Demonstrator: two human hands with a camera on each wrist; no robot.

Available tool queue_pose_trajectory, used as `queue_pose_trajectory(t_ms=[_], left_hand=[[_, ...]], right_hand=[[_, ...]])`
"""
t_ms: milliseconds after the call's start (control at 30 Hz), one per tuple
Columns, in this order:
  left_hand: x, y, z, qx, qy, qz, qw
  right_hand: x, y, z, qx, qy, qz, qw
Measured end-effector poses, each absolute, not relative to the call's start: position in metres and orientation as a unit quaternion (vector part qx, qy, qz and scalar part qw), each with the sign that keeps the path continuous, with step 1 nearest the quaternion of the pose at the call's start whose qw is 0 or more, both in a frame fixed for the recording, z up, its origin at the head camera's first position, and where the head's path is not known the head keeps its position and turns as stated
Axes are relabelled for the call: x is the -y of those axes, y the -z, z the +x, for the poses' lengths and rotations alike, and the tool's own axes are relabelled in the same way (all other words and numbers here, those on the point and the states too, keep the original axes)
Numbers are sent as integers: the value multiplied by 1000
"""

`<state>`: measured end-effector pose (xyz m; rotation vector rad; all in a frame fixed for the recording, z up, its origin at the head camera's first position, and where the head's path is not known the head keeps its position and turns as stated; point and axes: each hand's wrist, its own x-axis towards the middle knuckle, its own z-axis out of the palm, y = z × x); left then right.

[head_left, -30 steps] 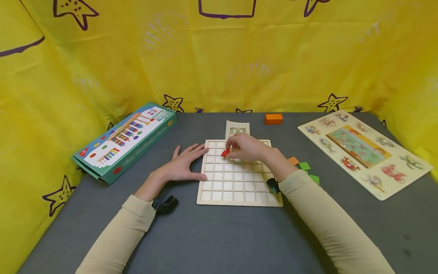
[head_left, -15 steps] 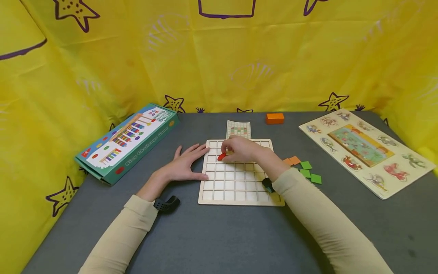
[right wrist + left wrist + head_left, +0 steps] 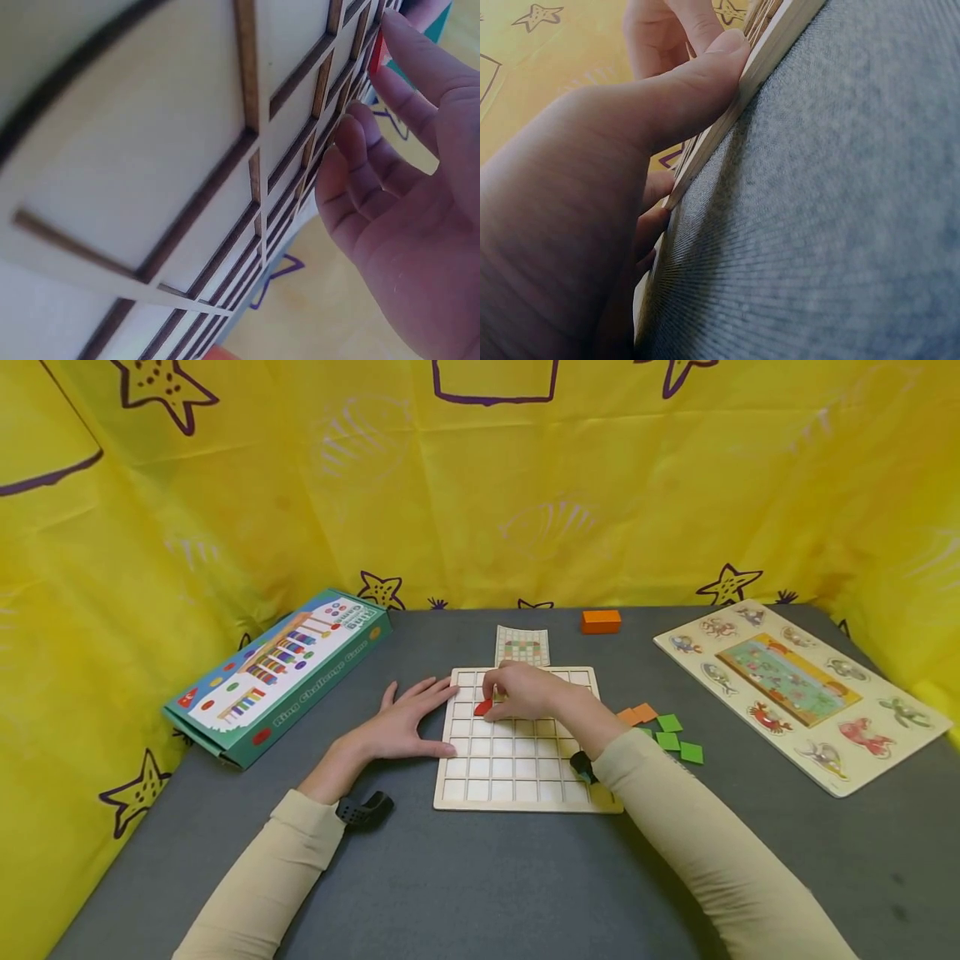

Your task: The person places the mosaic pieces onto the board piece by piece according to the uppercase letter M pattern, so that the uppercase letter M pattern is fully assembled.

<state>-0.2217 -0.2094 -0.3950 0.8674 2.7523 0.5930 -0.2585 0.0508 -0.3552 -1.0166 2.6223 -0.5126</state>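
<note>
A light wooden grid board (image 3: 498, 768) lies flat on the dark table. My left hand (image 3: 397, 727) rests along its left edge, fingers spread; in the left wrist view the thumb (image 3: 697, 82) presses on the rim. Over the board's upper-left cells, my right hand (image 3: 525, 691) pinches a small red tile (image 3: 483, 707) between thumb and fingertips. The right wrist view shows a sliver of this tile (image 3: 376, 56) against the grid, with the other fingers loosely bent. My right hand covers several cells. A printed pattern card (image 3: 523, 645) lies just behind the board.
Right of the board lie loose orange tiles (image 3: 637, 714) and several green tiles (image 3: 678, 742), partly behind the right sleeve. An orange block (image 3: 601, 622) stands at the back. A game box (image 3: 277, 672) is at left, a sea-animal puzzle board (image 3: 795, 693) at right.
My right hand has shifted slightly left and nearer with the red tile, which now lies flatter against an upper-left cell. My left hand has stayed on the edge.
</note>
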Motion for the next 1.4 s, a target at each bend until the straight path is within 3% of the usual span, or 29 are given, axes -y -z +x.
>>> queue_pose_trajectory(t_ms=[667, 1400], left_hand=[[209, 395, -221, -928, -204, 295, 96], [209, 396, -222, -927, -208, 295, 100]], right_hand=[[-57, 353, -258, -899, 194, -367, 142], [-109, 333, -253, -892, 266, -344, 127]])
